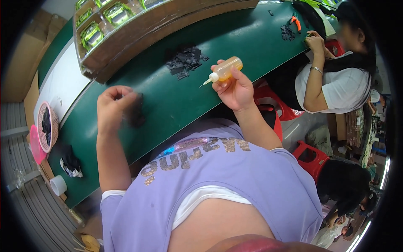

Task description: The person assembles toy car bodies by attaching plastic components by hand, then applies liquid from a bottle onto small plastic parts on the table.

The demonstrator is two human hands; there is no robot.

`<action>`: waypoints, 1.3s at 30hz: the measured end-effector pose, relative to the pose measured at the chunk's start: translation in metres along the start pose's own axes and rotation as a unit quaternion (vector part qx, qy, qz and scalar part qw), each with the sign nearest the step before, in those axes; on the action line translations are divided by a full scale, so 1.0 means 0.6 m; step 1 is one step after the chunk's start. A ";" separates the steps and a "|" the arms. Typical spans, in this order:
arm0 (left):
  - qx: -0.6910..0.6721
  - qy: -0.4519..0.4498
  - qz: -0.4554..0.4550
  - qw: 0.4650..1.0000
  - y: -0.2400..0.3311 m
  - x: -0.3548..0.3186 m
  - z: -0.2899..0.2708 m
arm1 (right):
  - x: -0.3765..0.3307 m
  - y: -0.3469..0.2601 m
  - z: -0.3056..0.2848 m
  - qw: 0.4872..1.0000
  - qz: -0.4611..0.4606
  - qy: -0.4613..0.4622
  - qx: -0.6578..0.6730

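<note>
My right hand (pixel 236 89) grips a small squeeze bottle (pixel 226 70) of yellow liquid with a thin needle tip that points left, raised above the green work surface (pixel 180 98). My left hand (pixel 112 106) is closed around a small black piece (pixel 135 110), which is blurred, just over the green surface. A heap of similar black pieces (pixel 185 61) lies on the surface between and beyond my hands.
A wooden rack (pixel 138 31) with green-labelled packets runs along the far side. A pink basket (pixel 47 126) with dark pieces and a roll of tape (pixel 58 185) sit at the left end. Another person (pixel 336 77) sits at my right, near red stools (pixel 310 157).
</note>
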State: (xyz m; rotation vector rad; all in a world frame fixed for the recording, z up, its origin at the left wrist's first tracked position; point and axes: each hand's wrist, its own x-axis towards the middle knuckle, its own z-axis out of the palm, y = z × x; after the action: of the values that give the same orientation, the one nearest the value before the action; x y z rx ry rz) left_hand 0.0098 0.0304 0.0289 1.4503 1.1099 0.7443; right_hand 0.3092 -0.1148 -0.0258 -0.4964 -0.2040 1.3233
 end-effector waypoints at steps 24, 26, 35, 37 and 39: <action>-0.114 -0.159 -0.132 0.972 -0.025 -0.041 0.154 | 0.005 0.067 0.043 0.848 -0.314 -0.155 -0.397; -0.096 -0.157 -0.137 0.973 -0.020 -0.041 0.154 | 0.012 0.069 0.040 0.841 -0.316 -0.171 -0.404; -0.085 -0.159 -0.134 0.974 -0.021 -0.039 0.156 | 0.017 0.079 0.036 0.840 -0.313 -0.157 -0.413; -0.081 -0.158 -0.137 0.975 -0.019 -0.039 0.156 | 0.015 0.080 0.040 0.844 -0.310 -0.152 -0.411; -0.076 -0.157 -0.138 0.975 -0.019 -0.039 0.155 | 0.015 0.080 0.043 0.847 -0.307 -0.148 -0.408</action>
State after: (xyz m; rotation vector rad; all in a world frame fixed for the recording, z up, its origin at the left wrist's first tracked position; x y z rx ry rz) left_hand 0.0829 -0.0275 0.0030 1.2027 0.9605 0.3798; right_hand 0.2589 -0.0924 -0.0264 -0.8451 -1.1247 0.6132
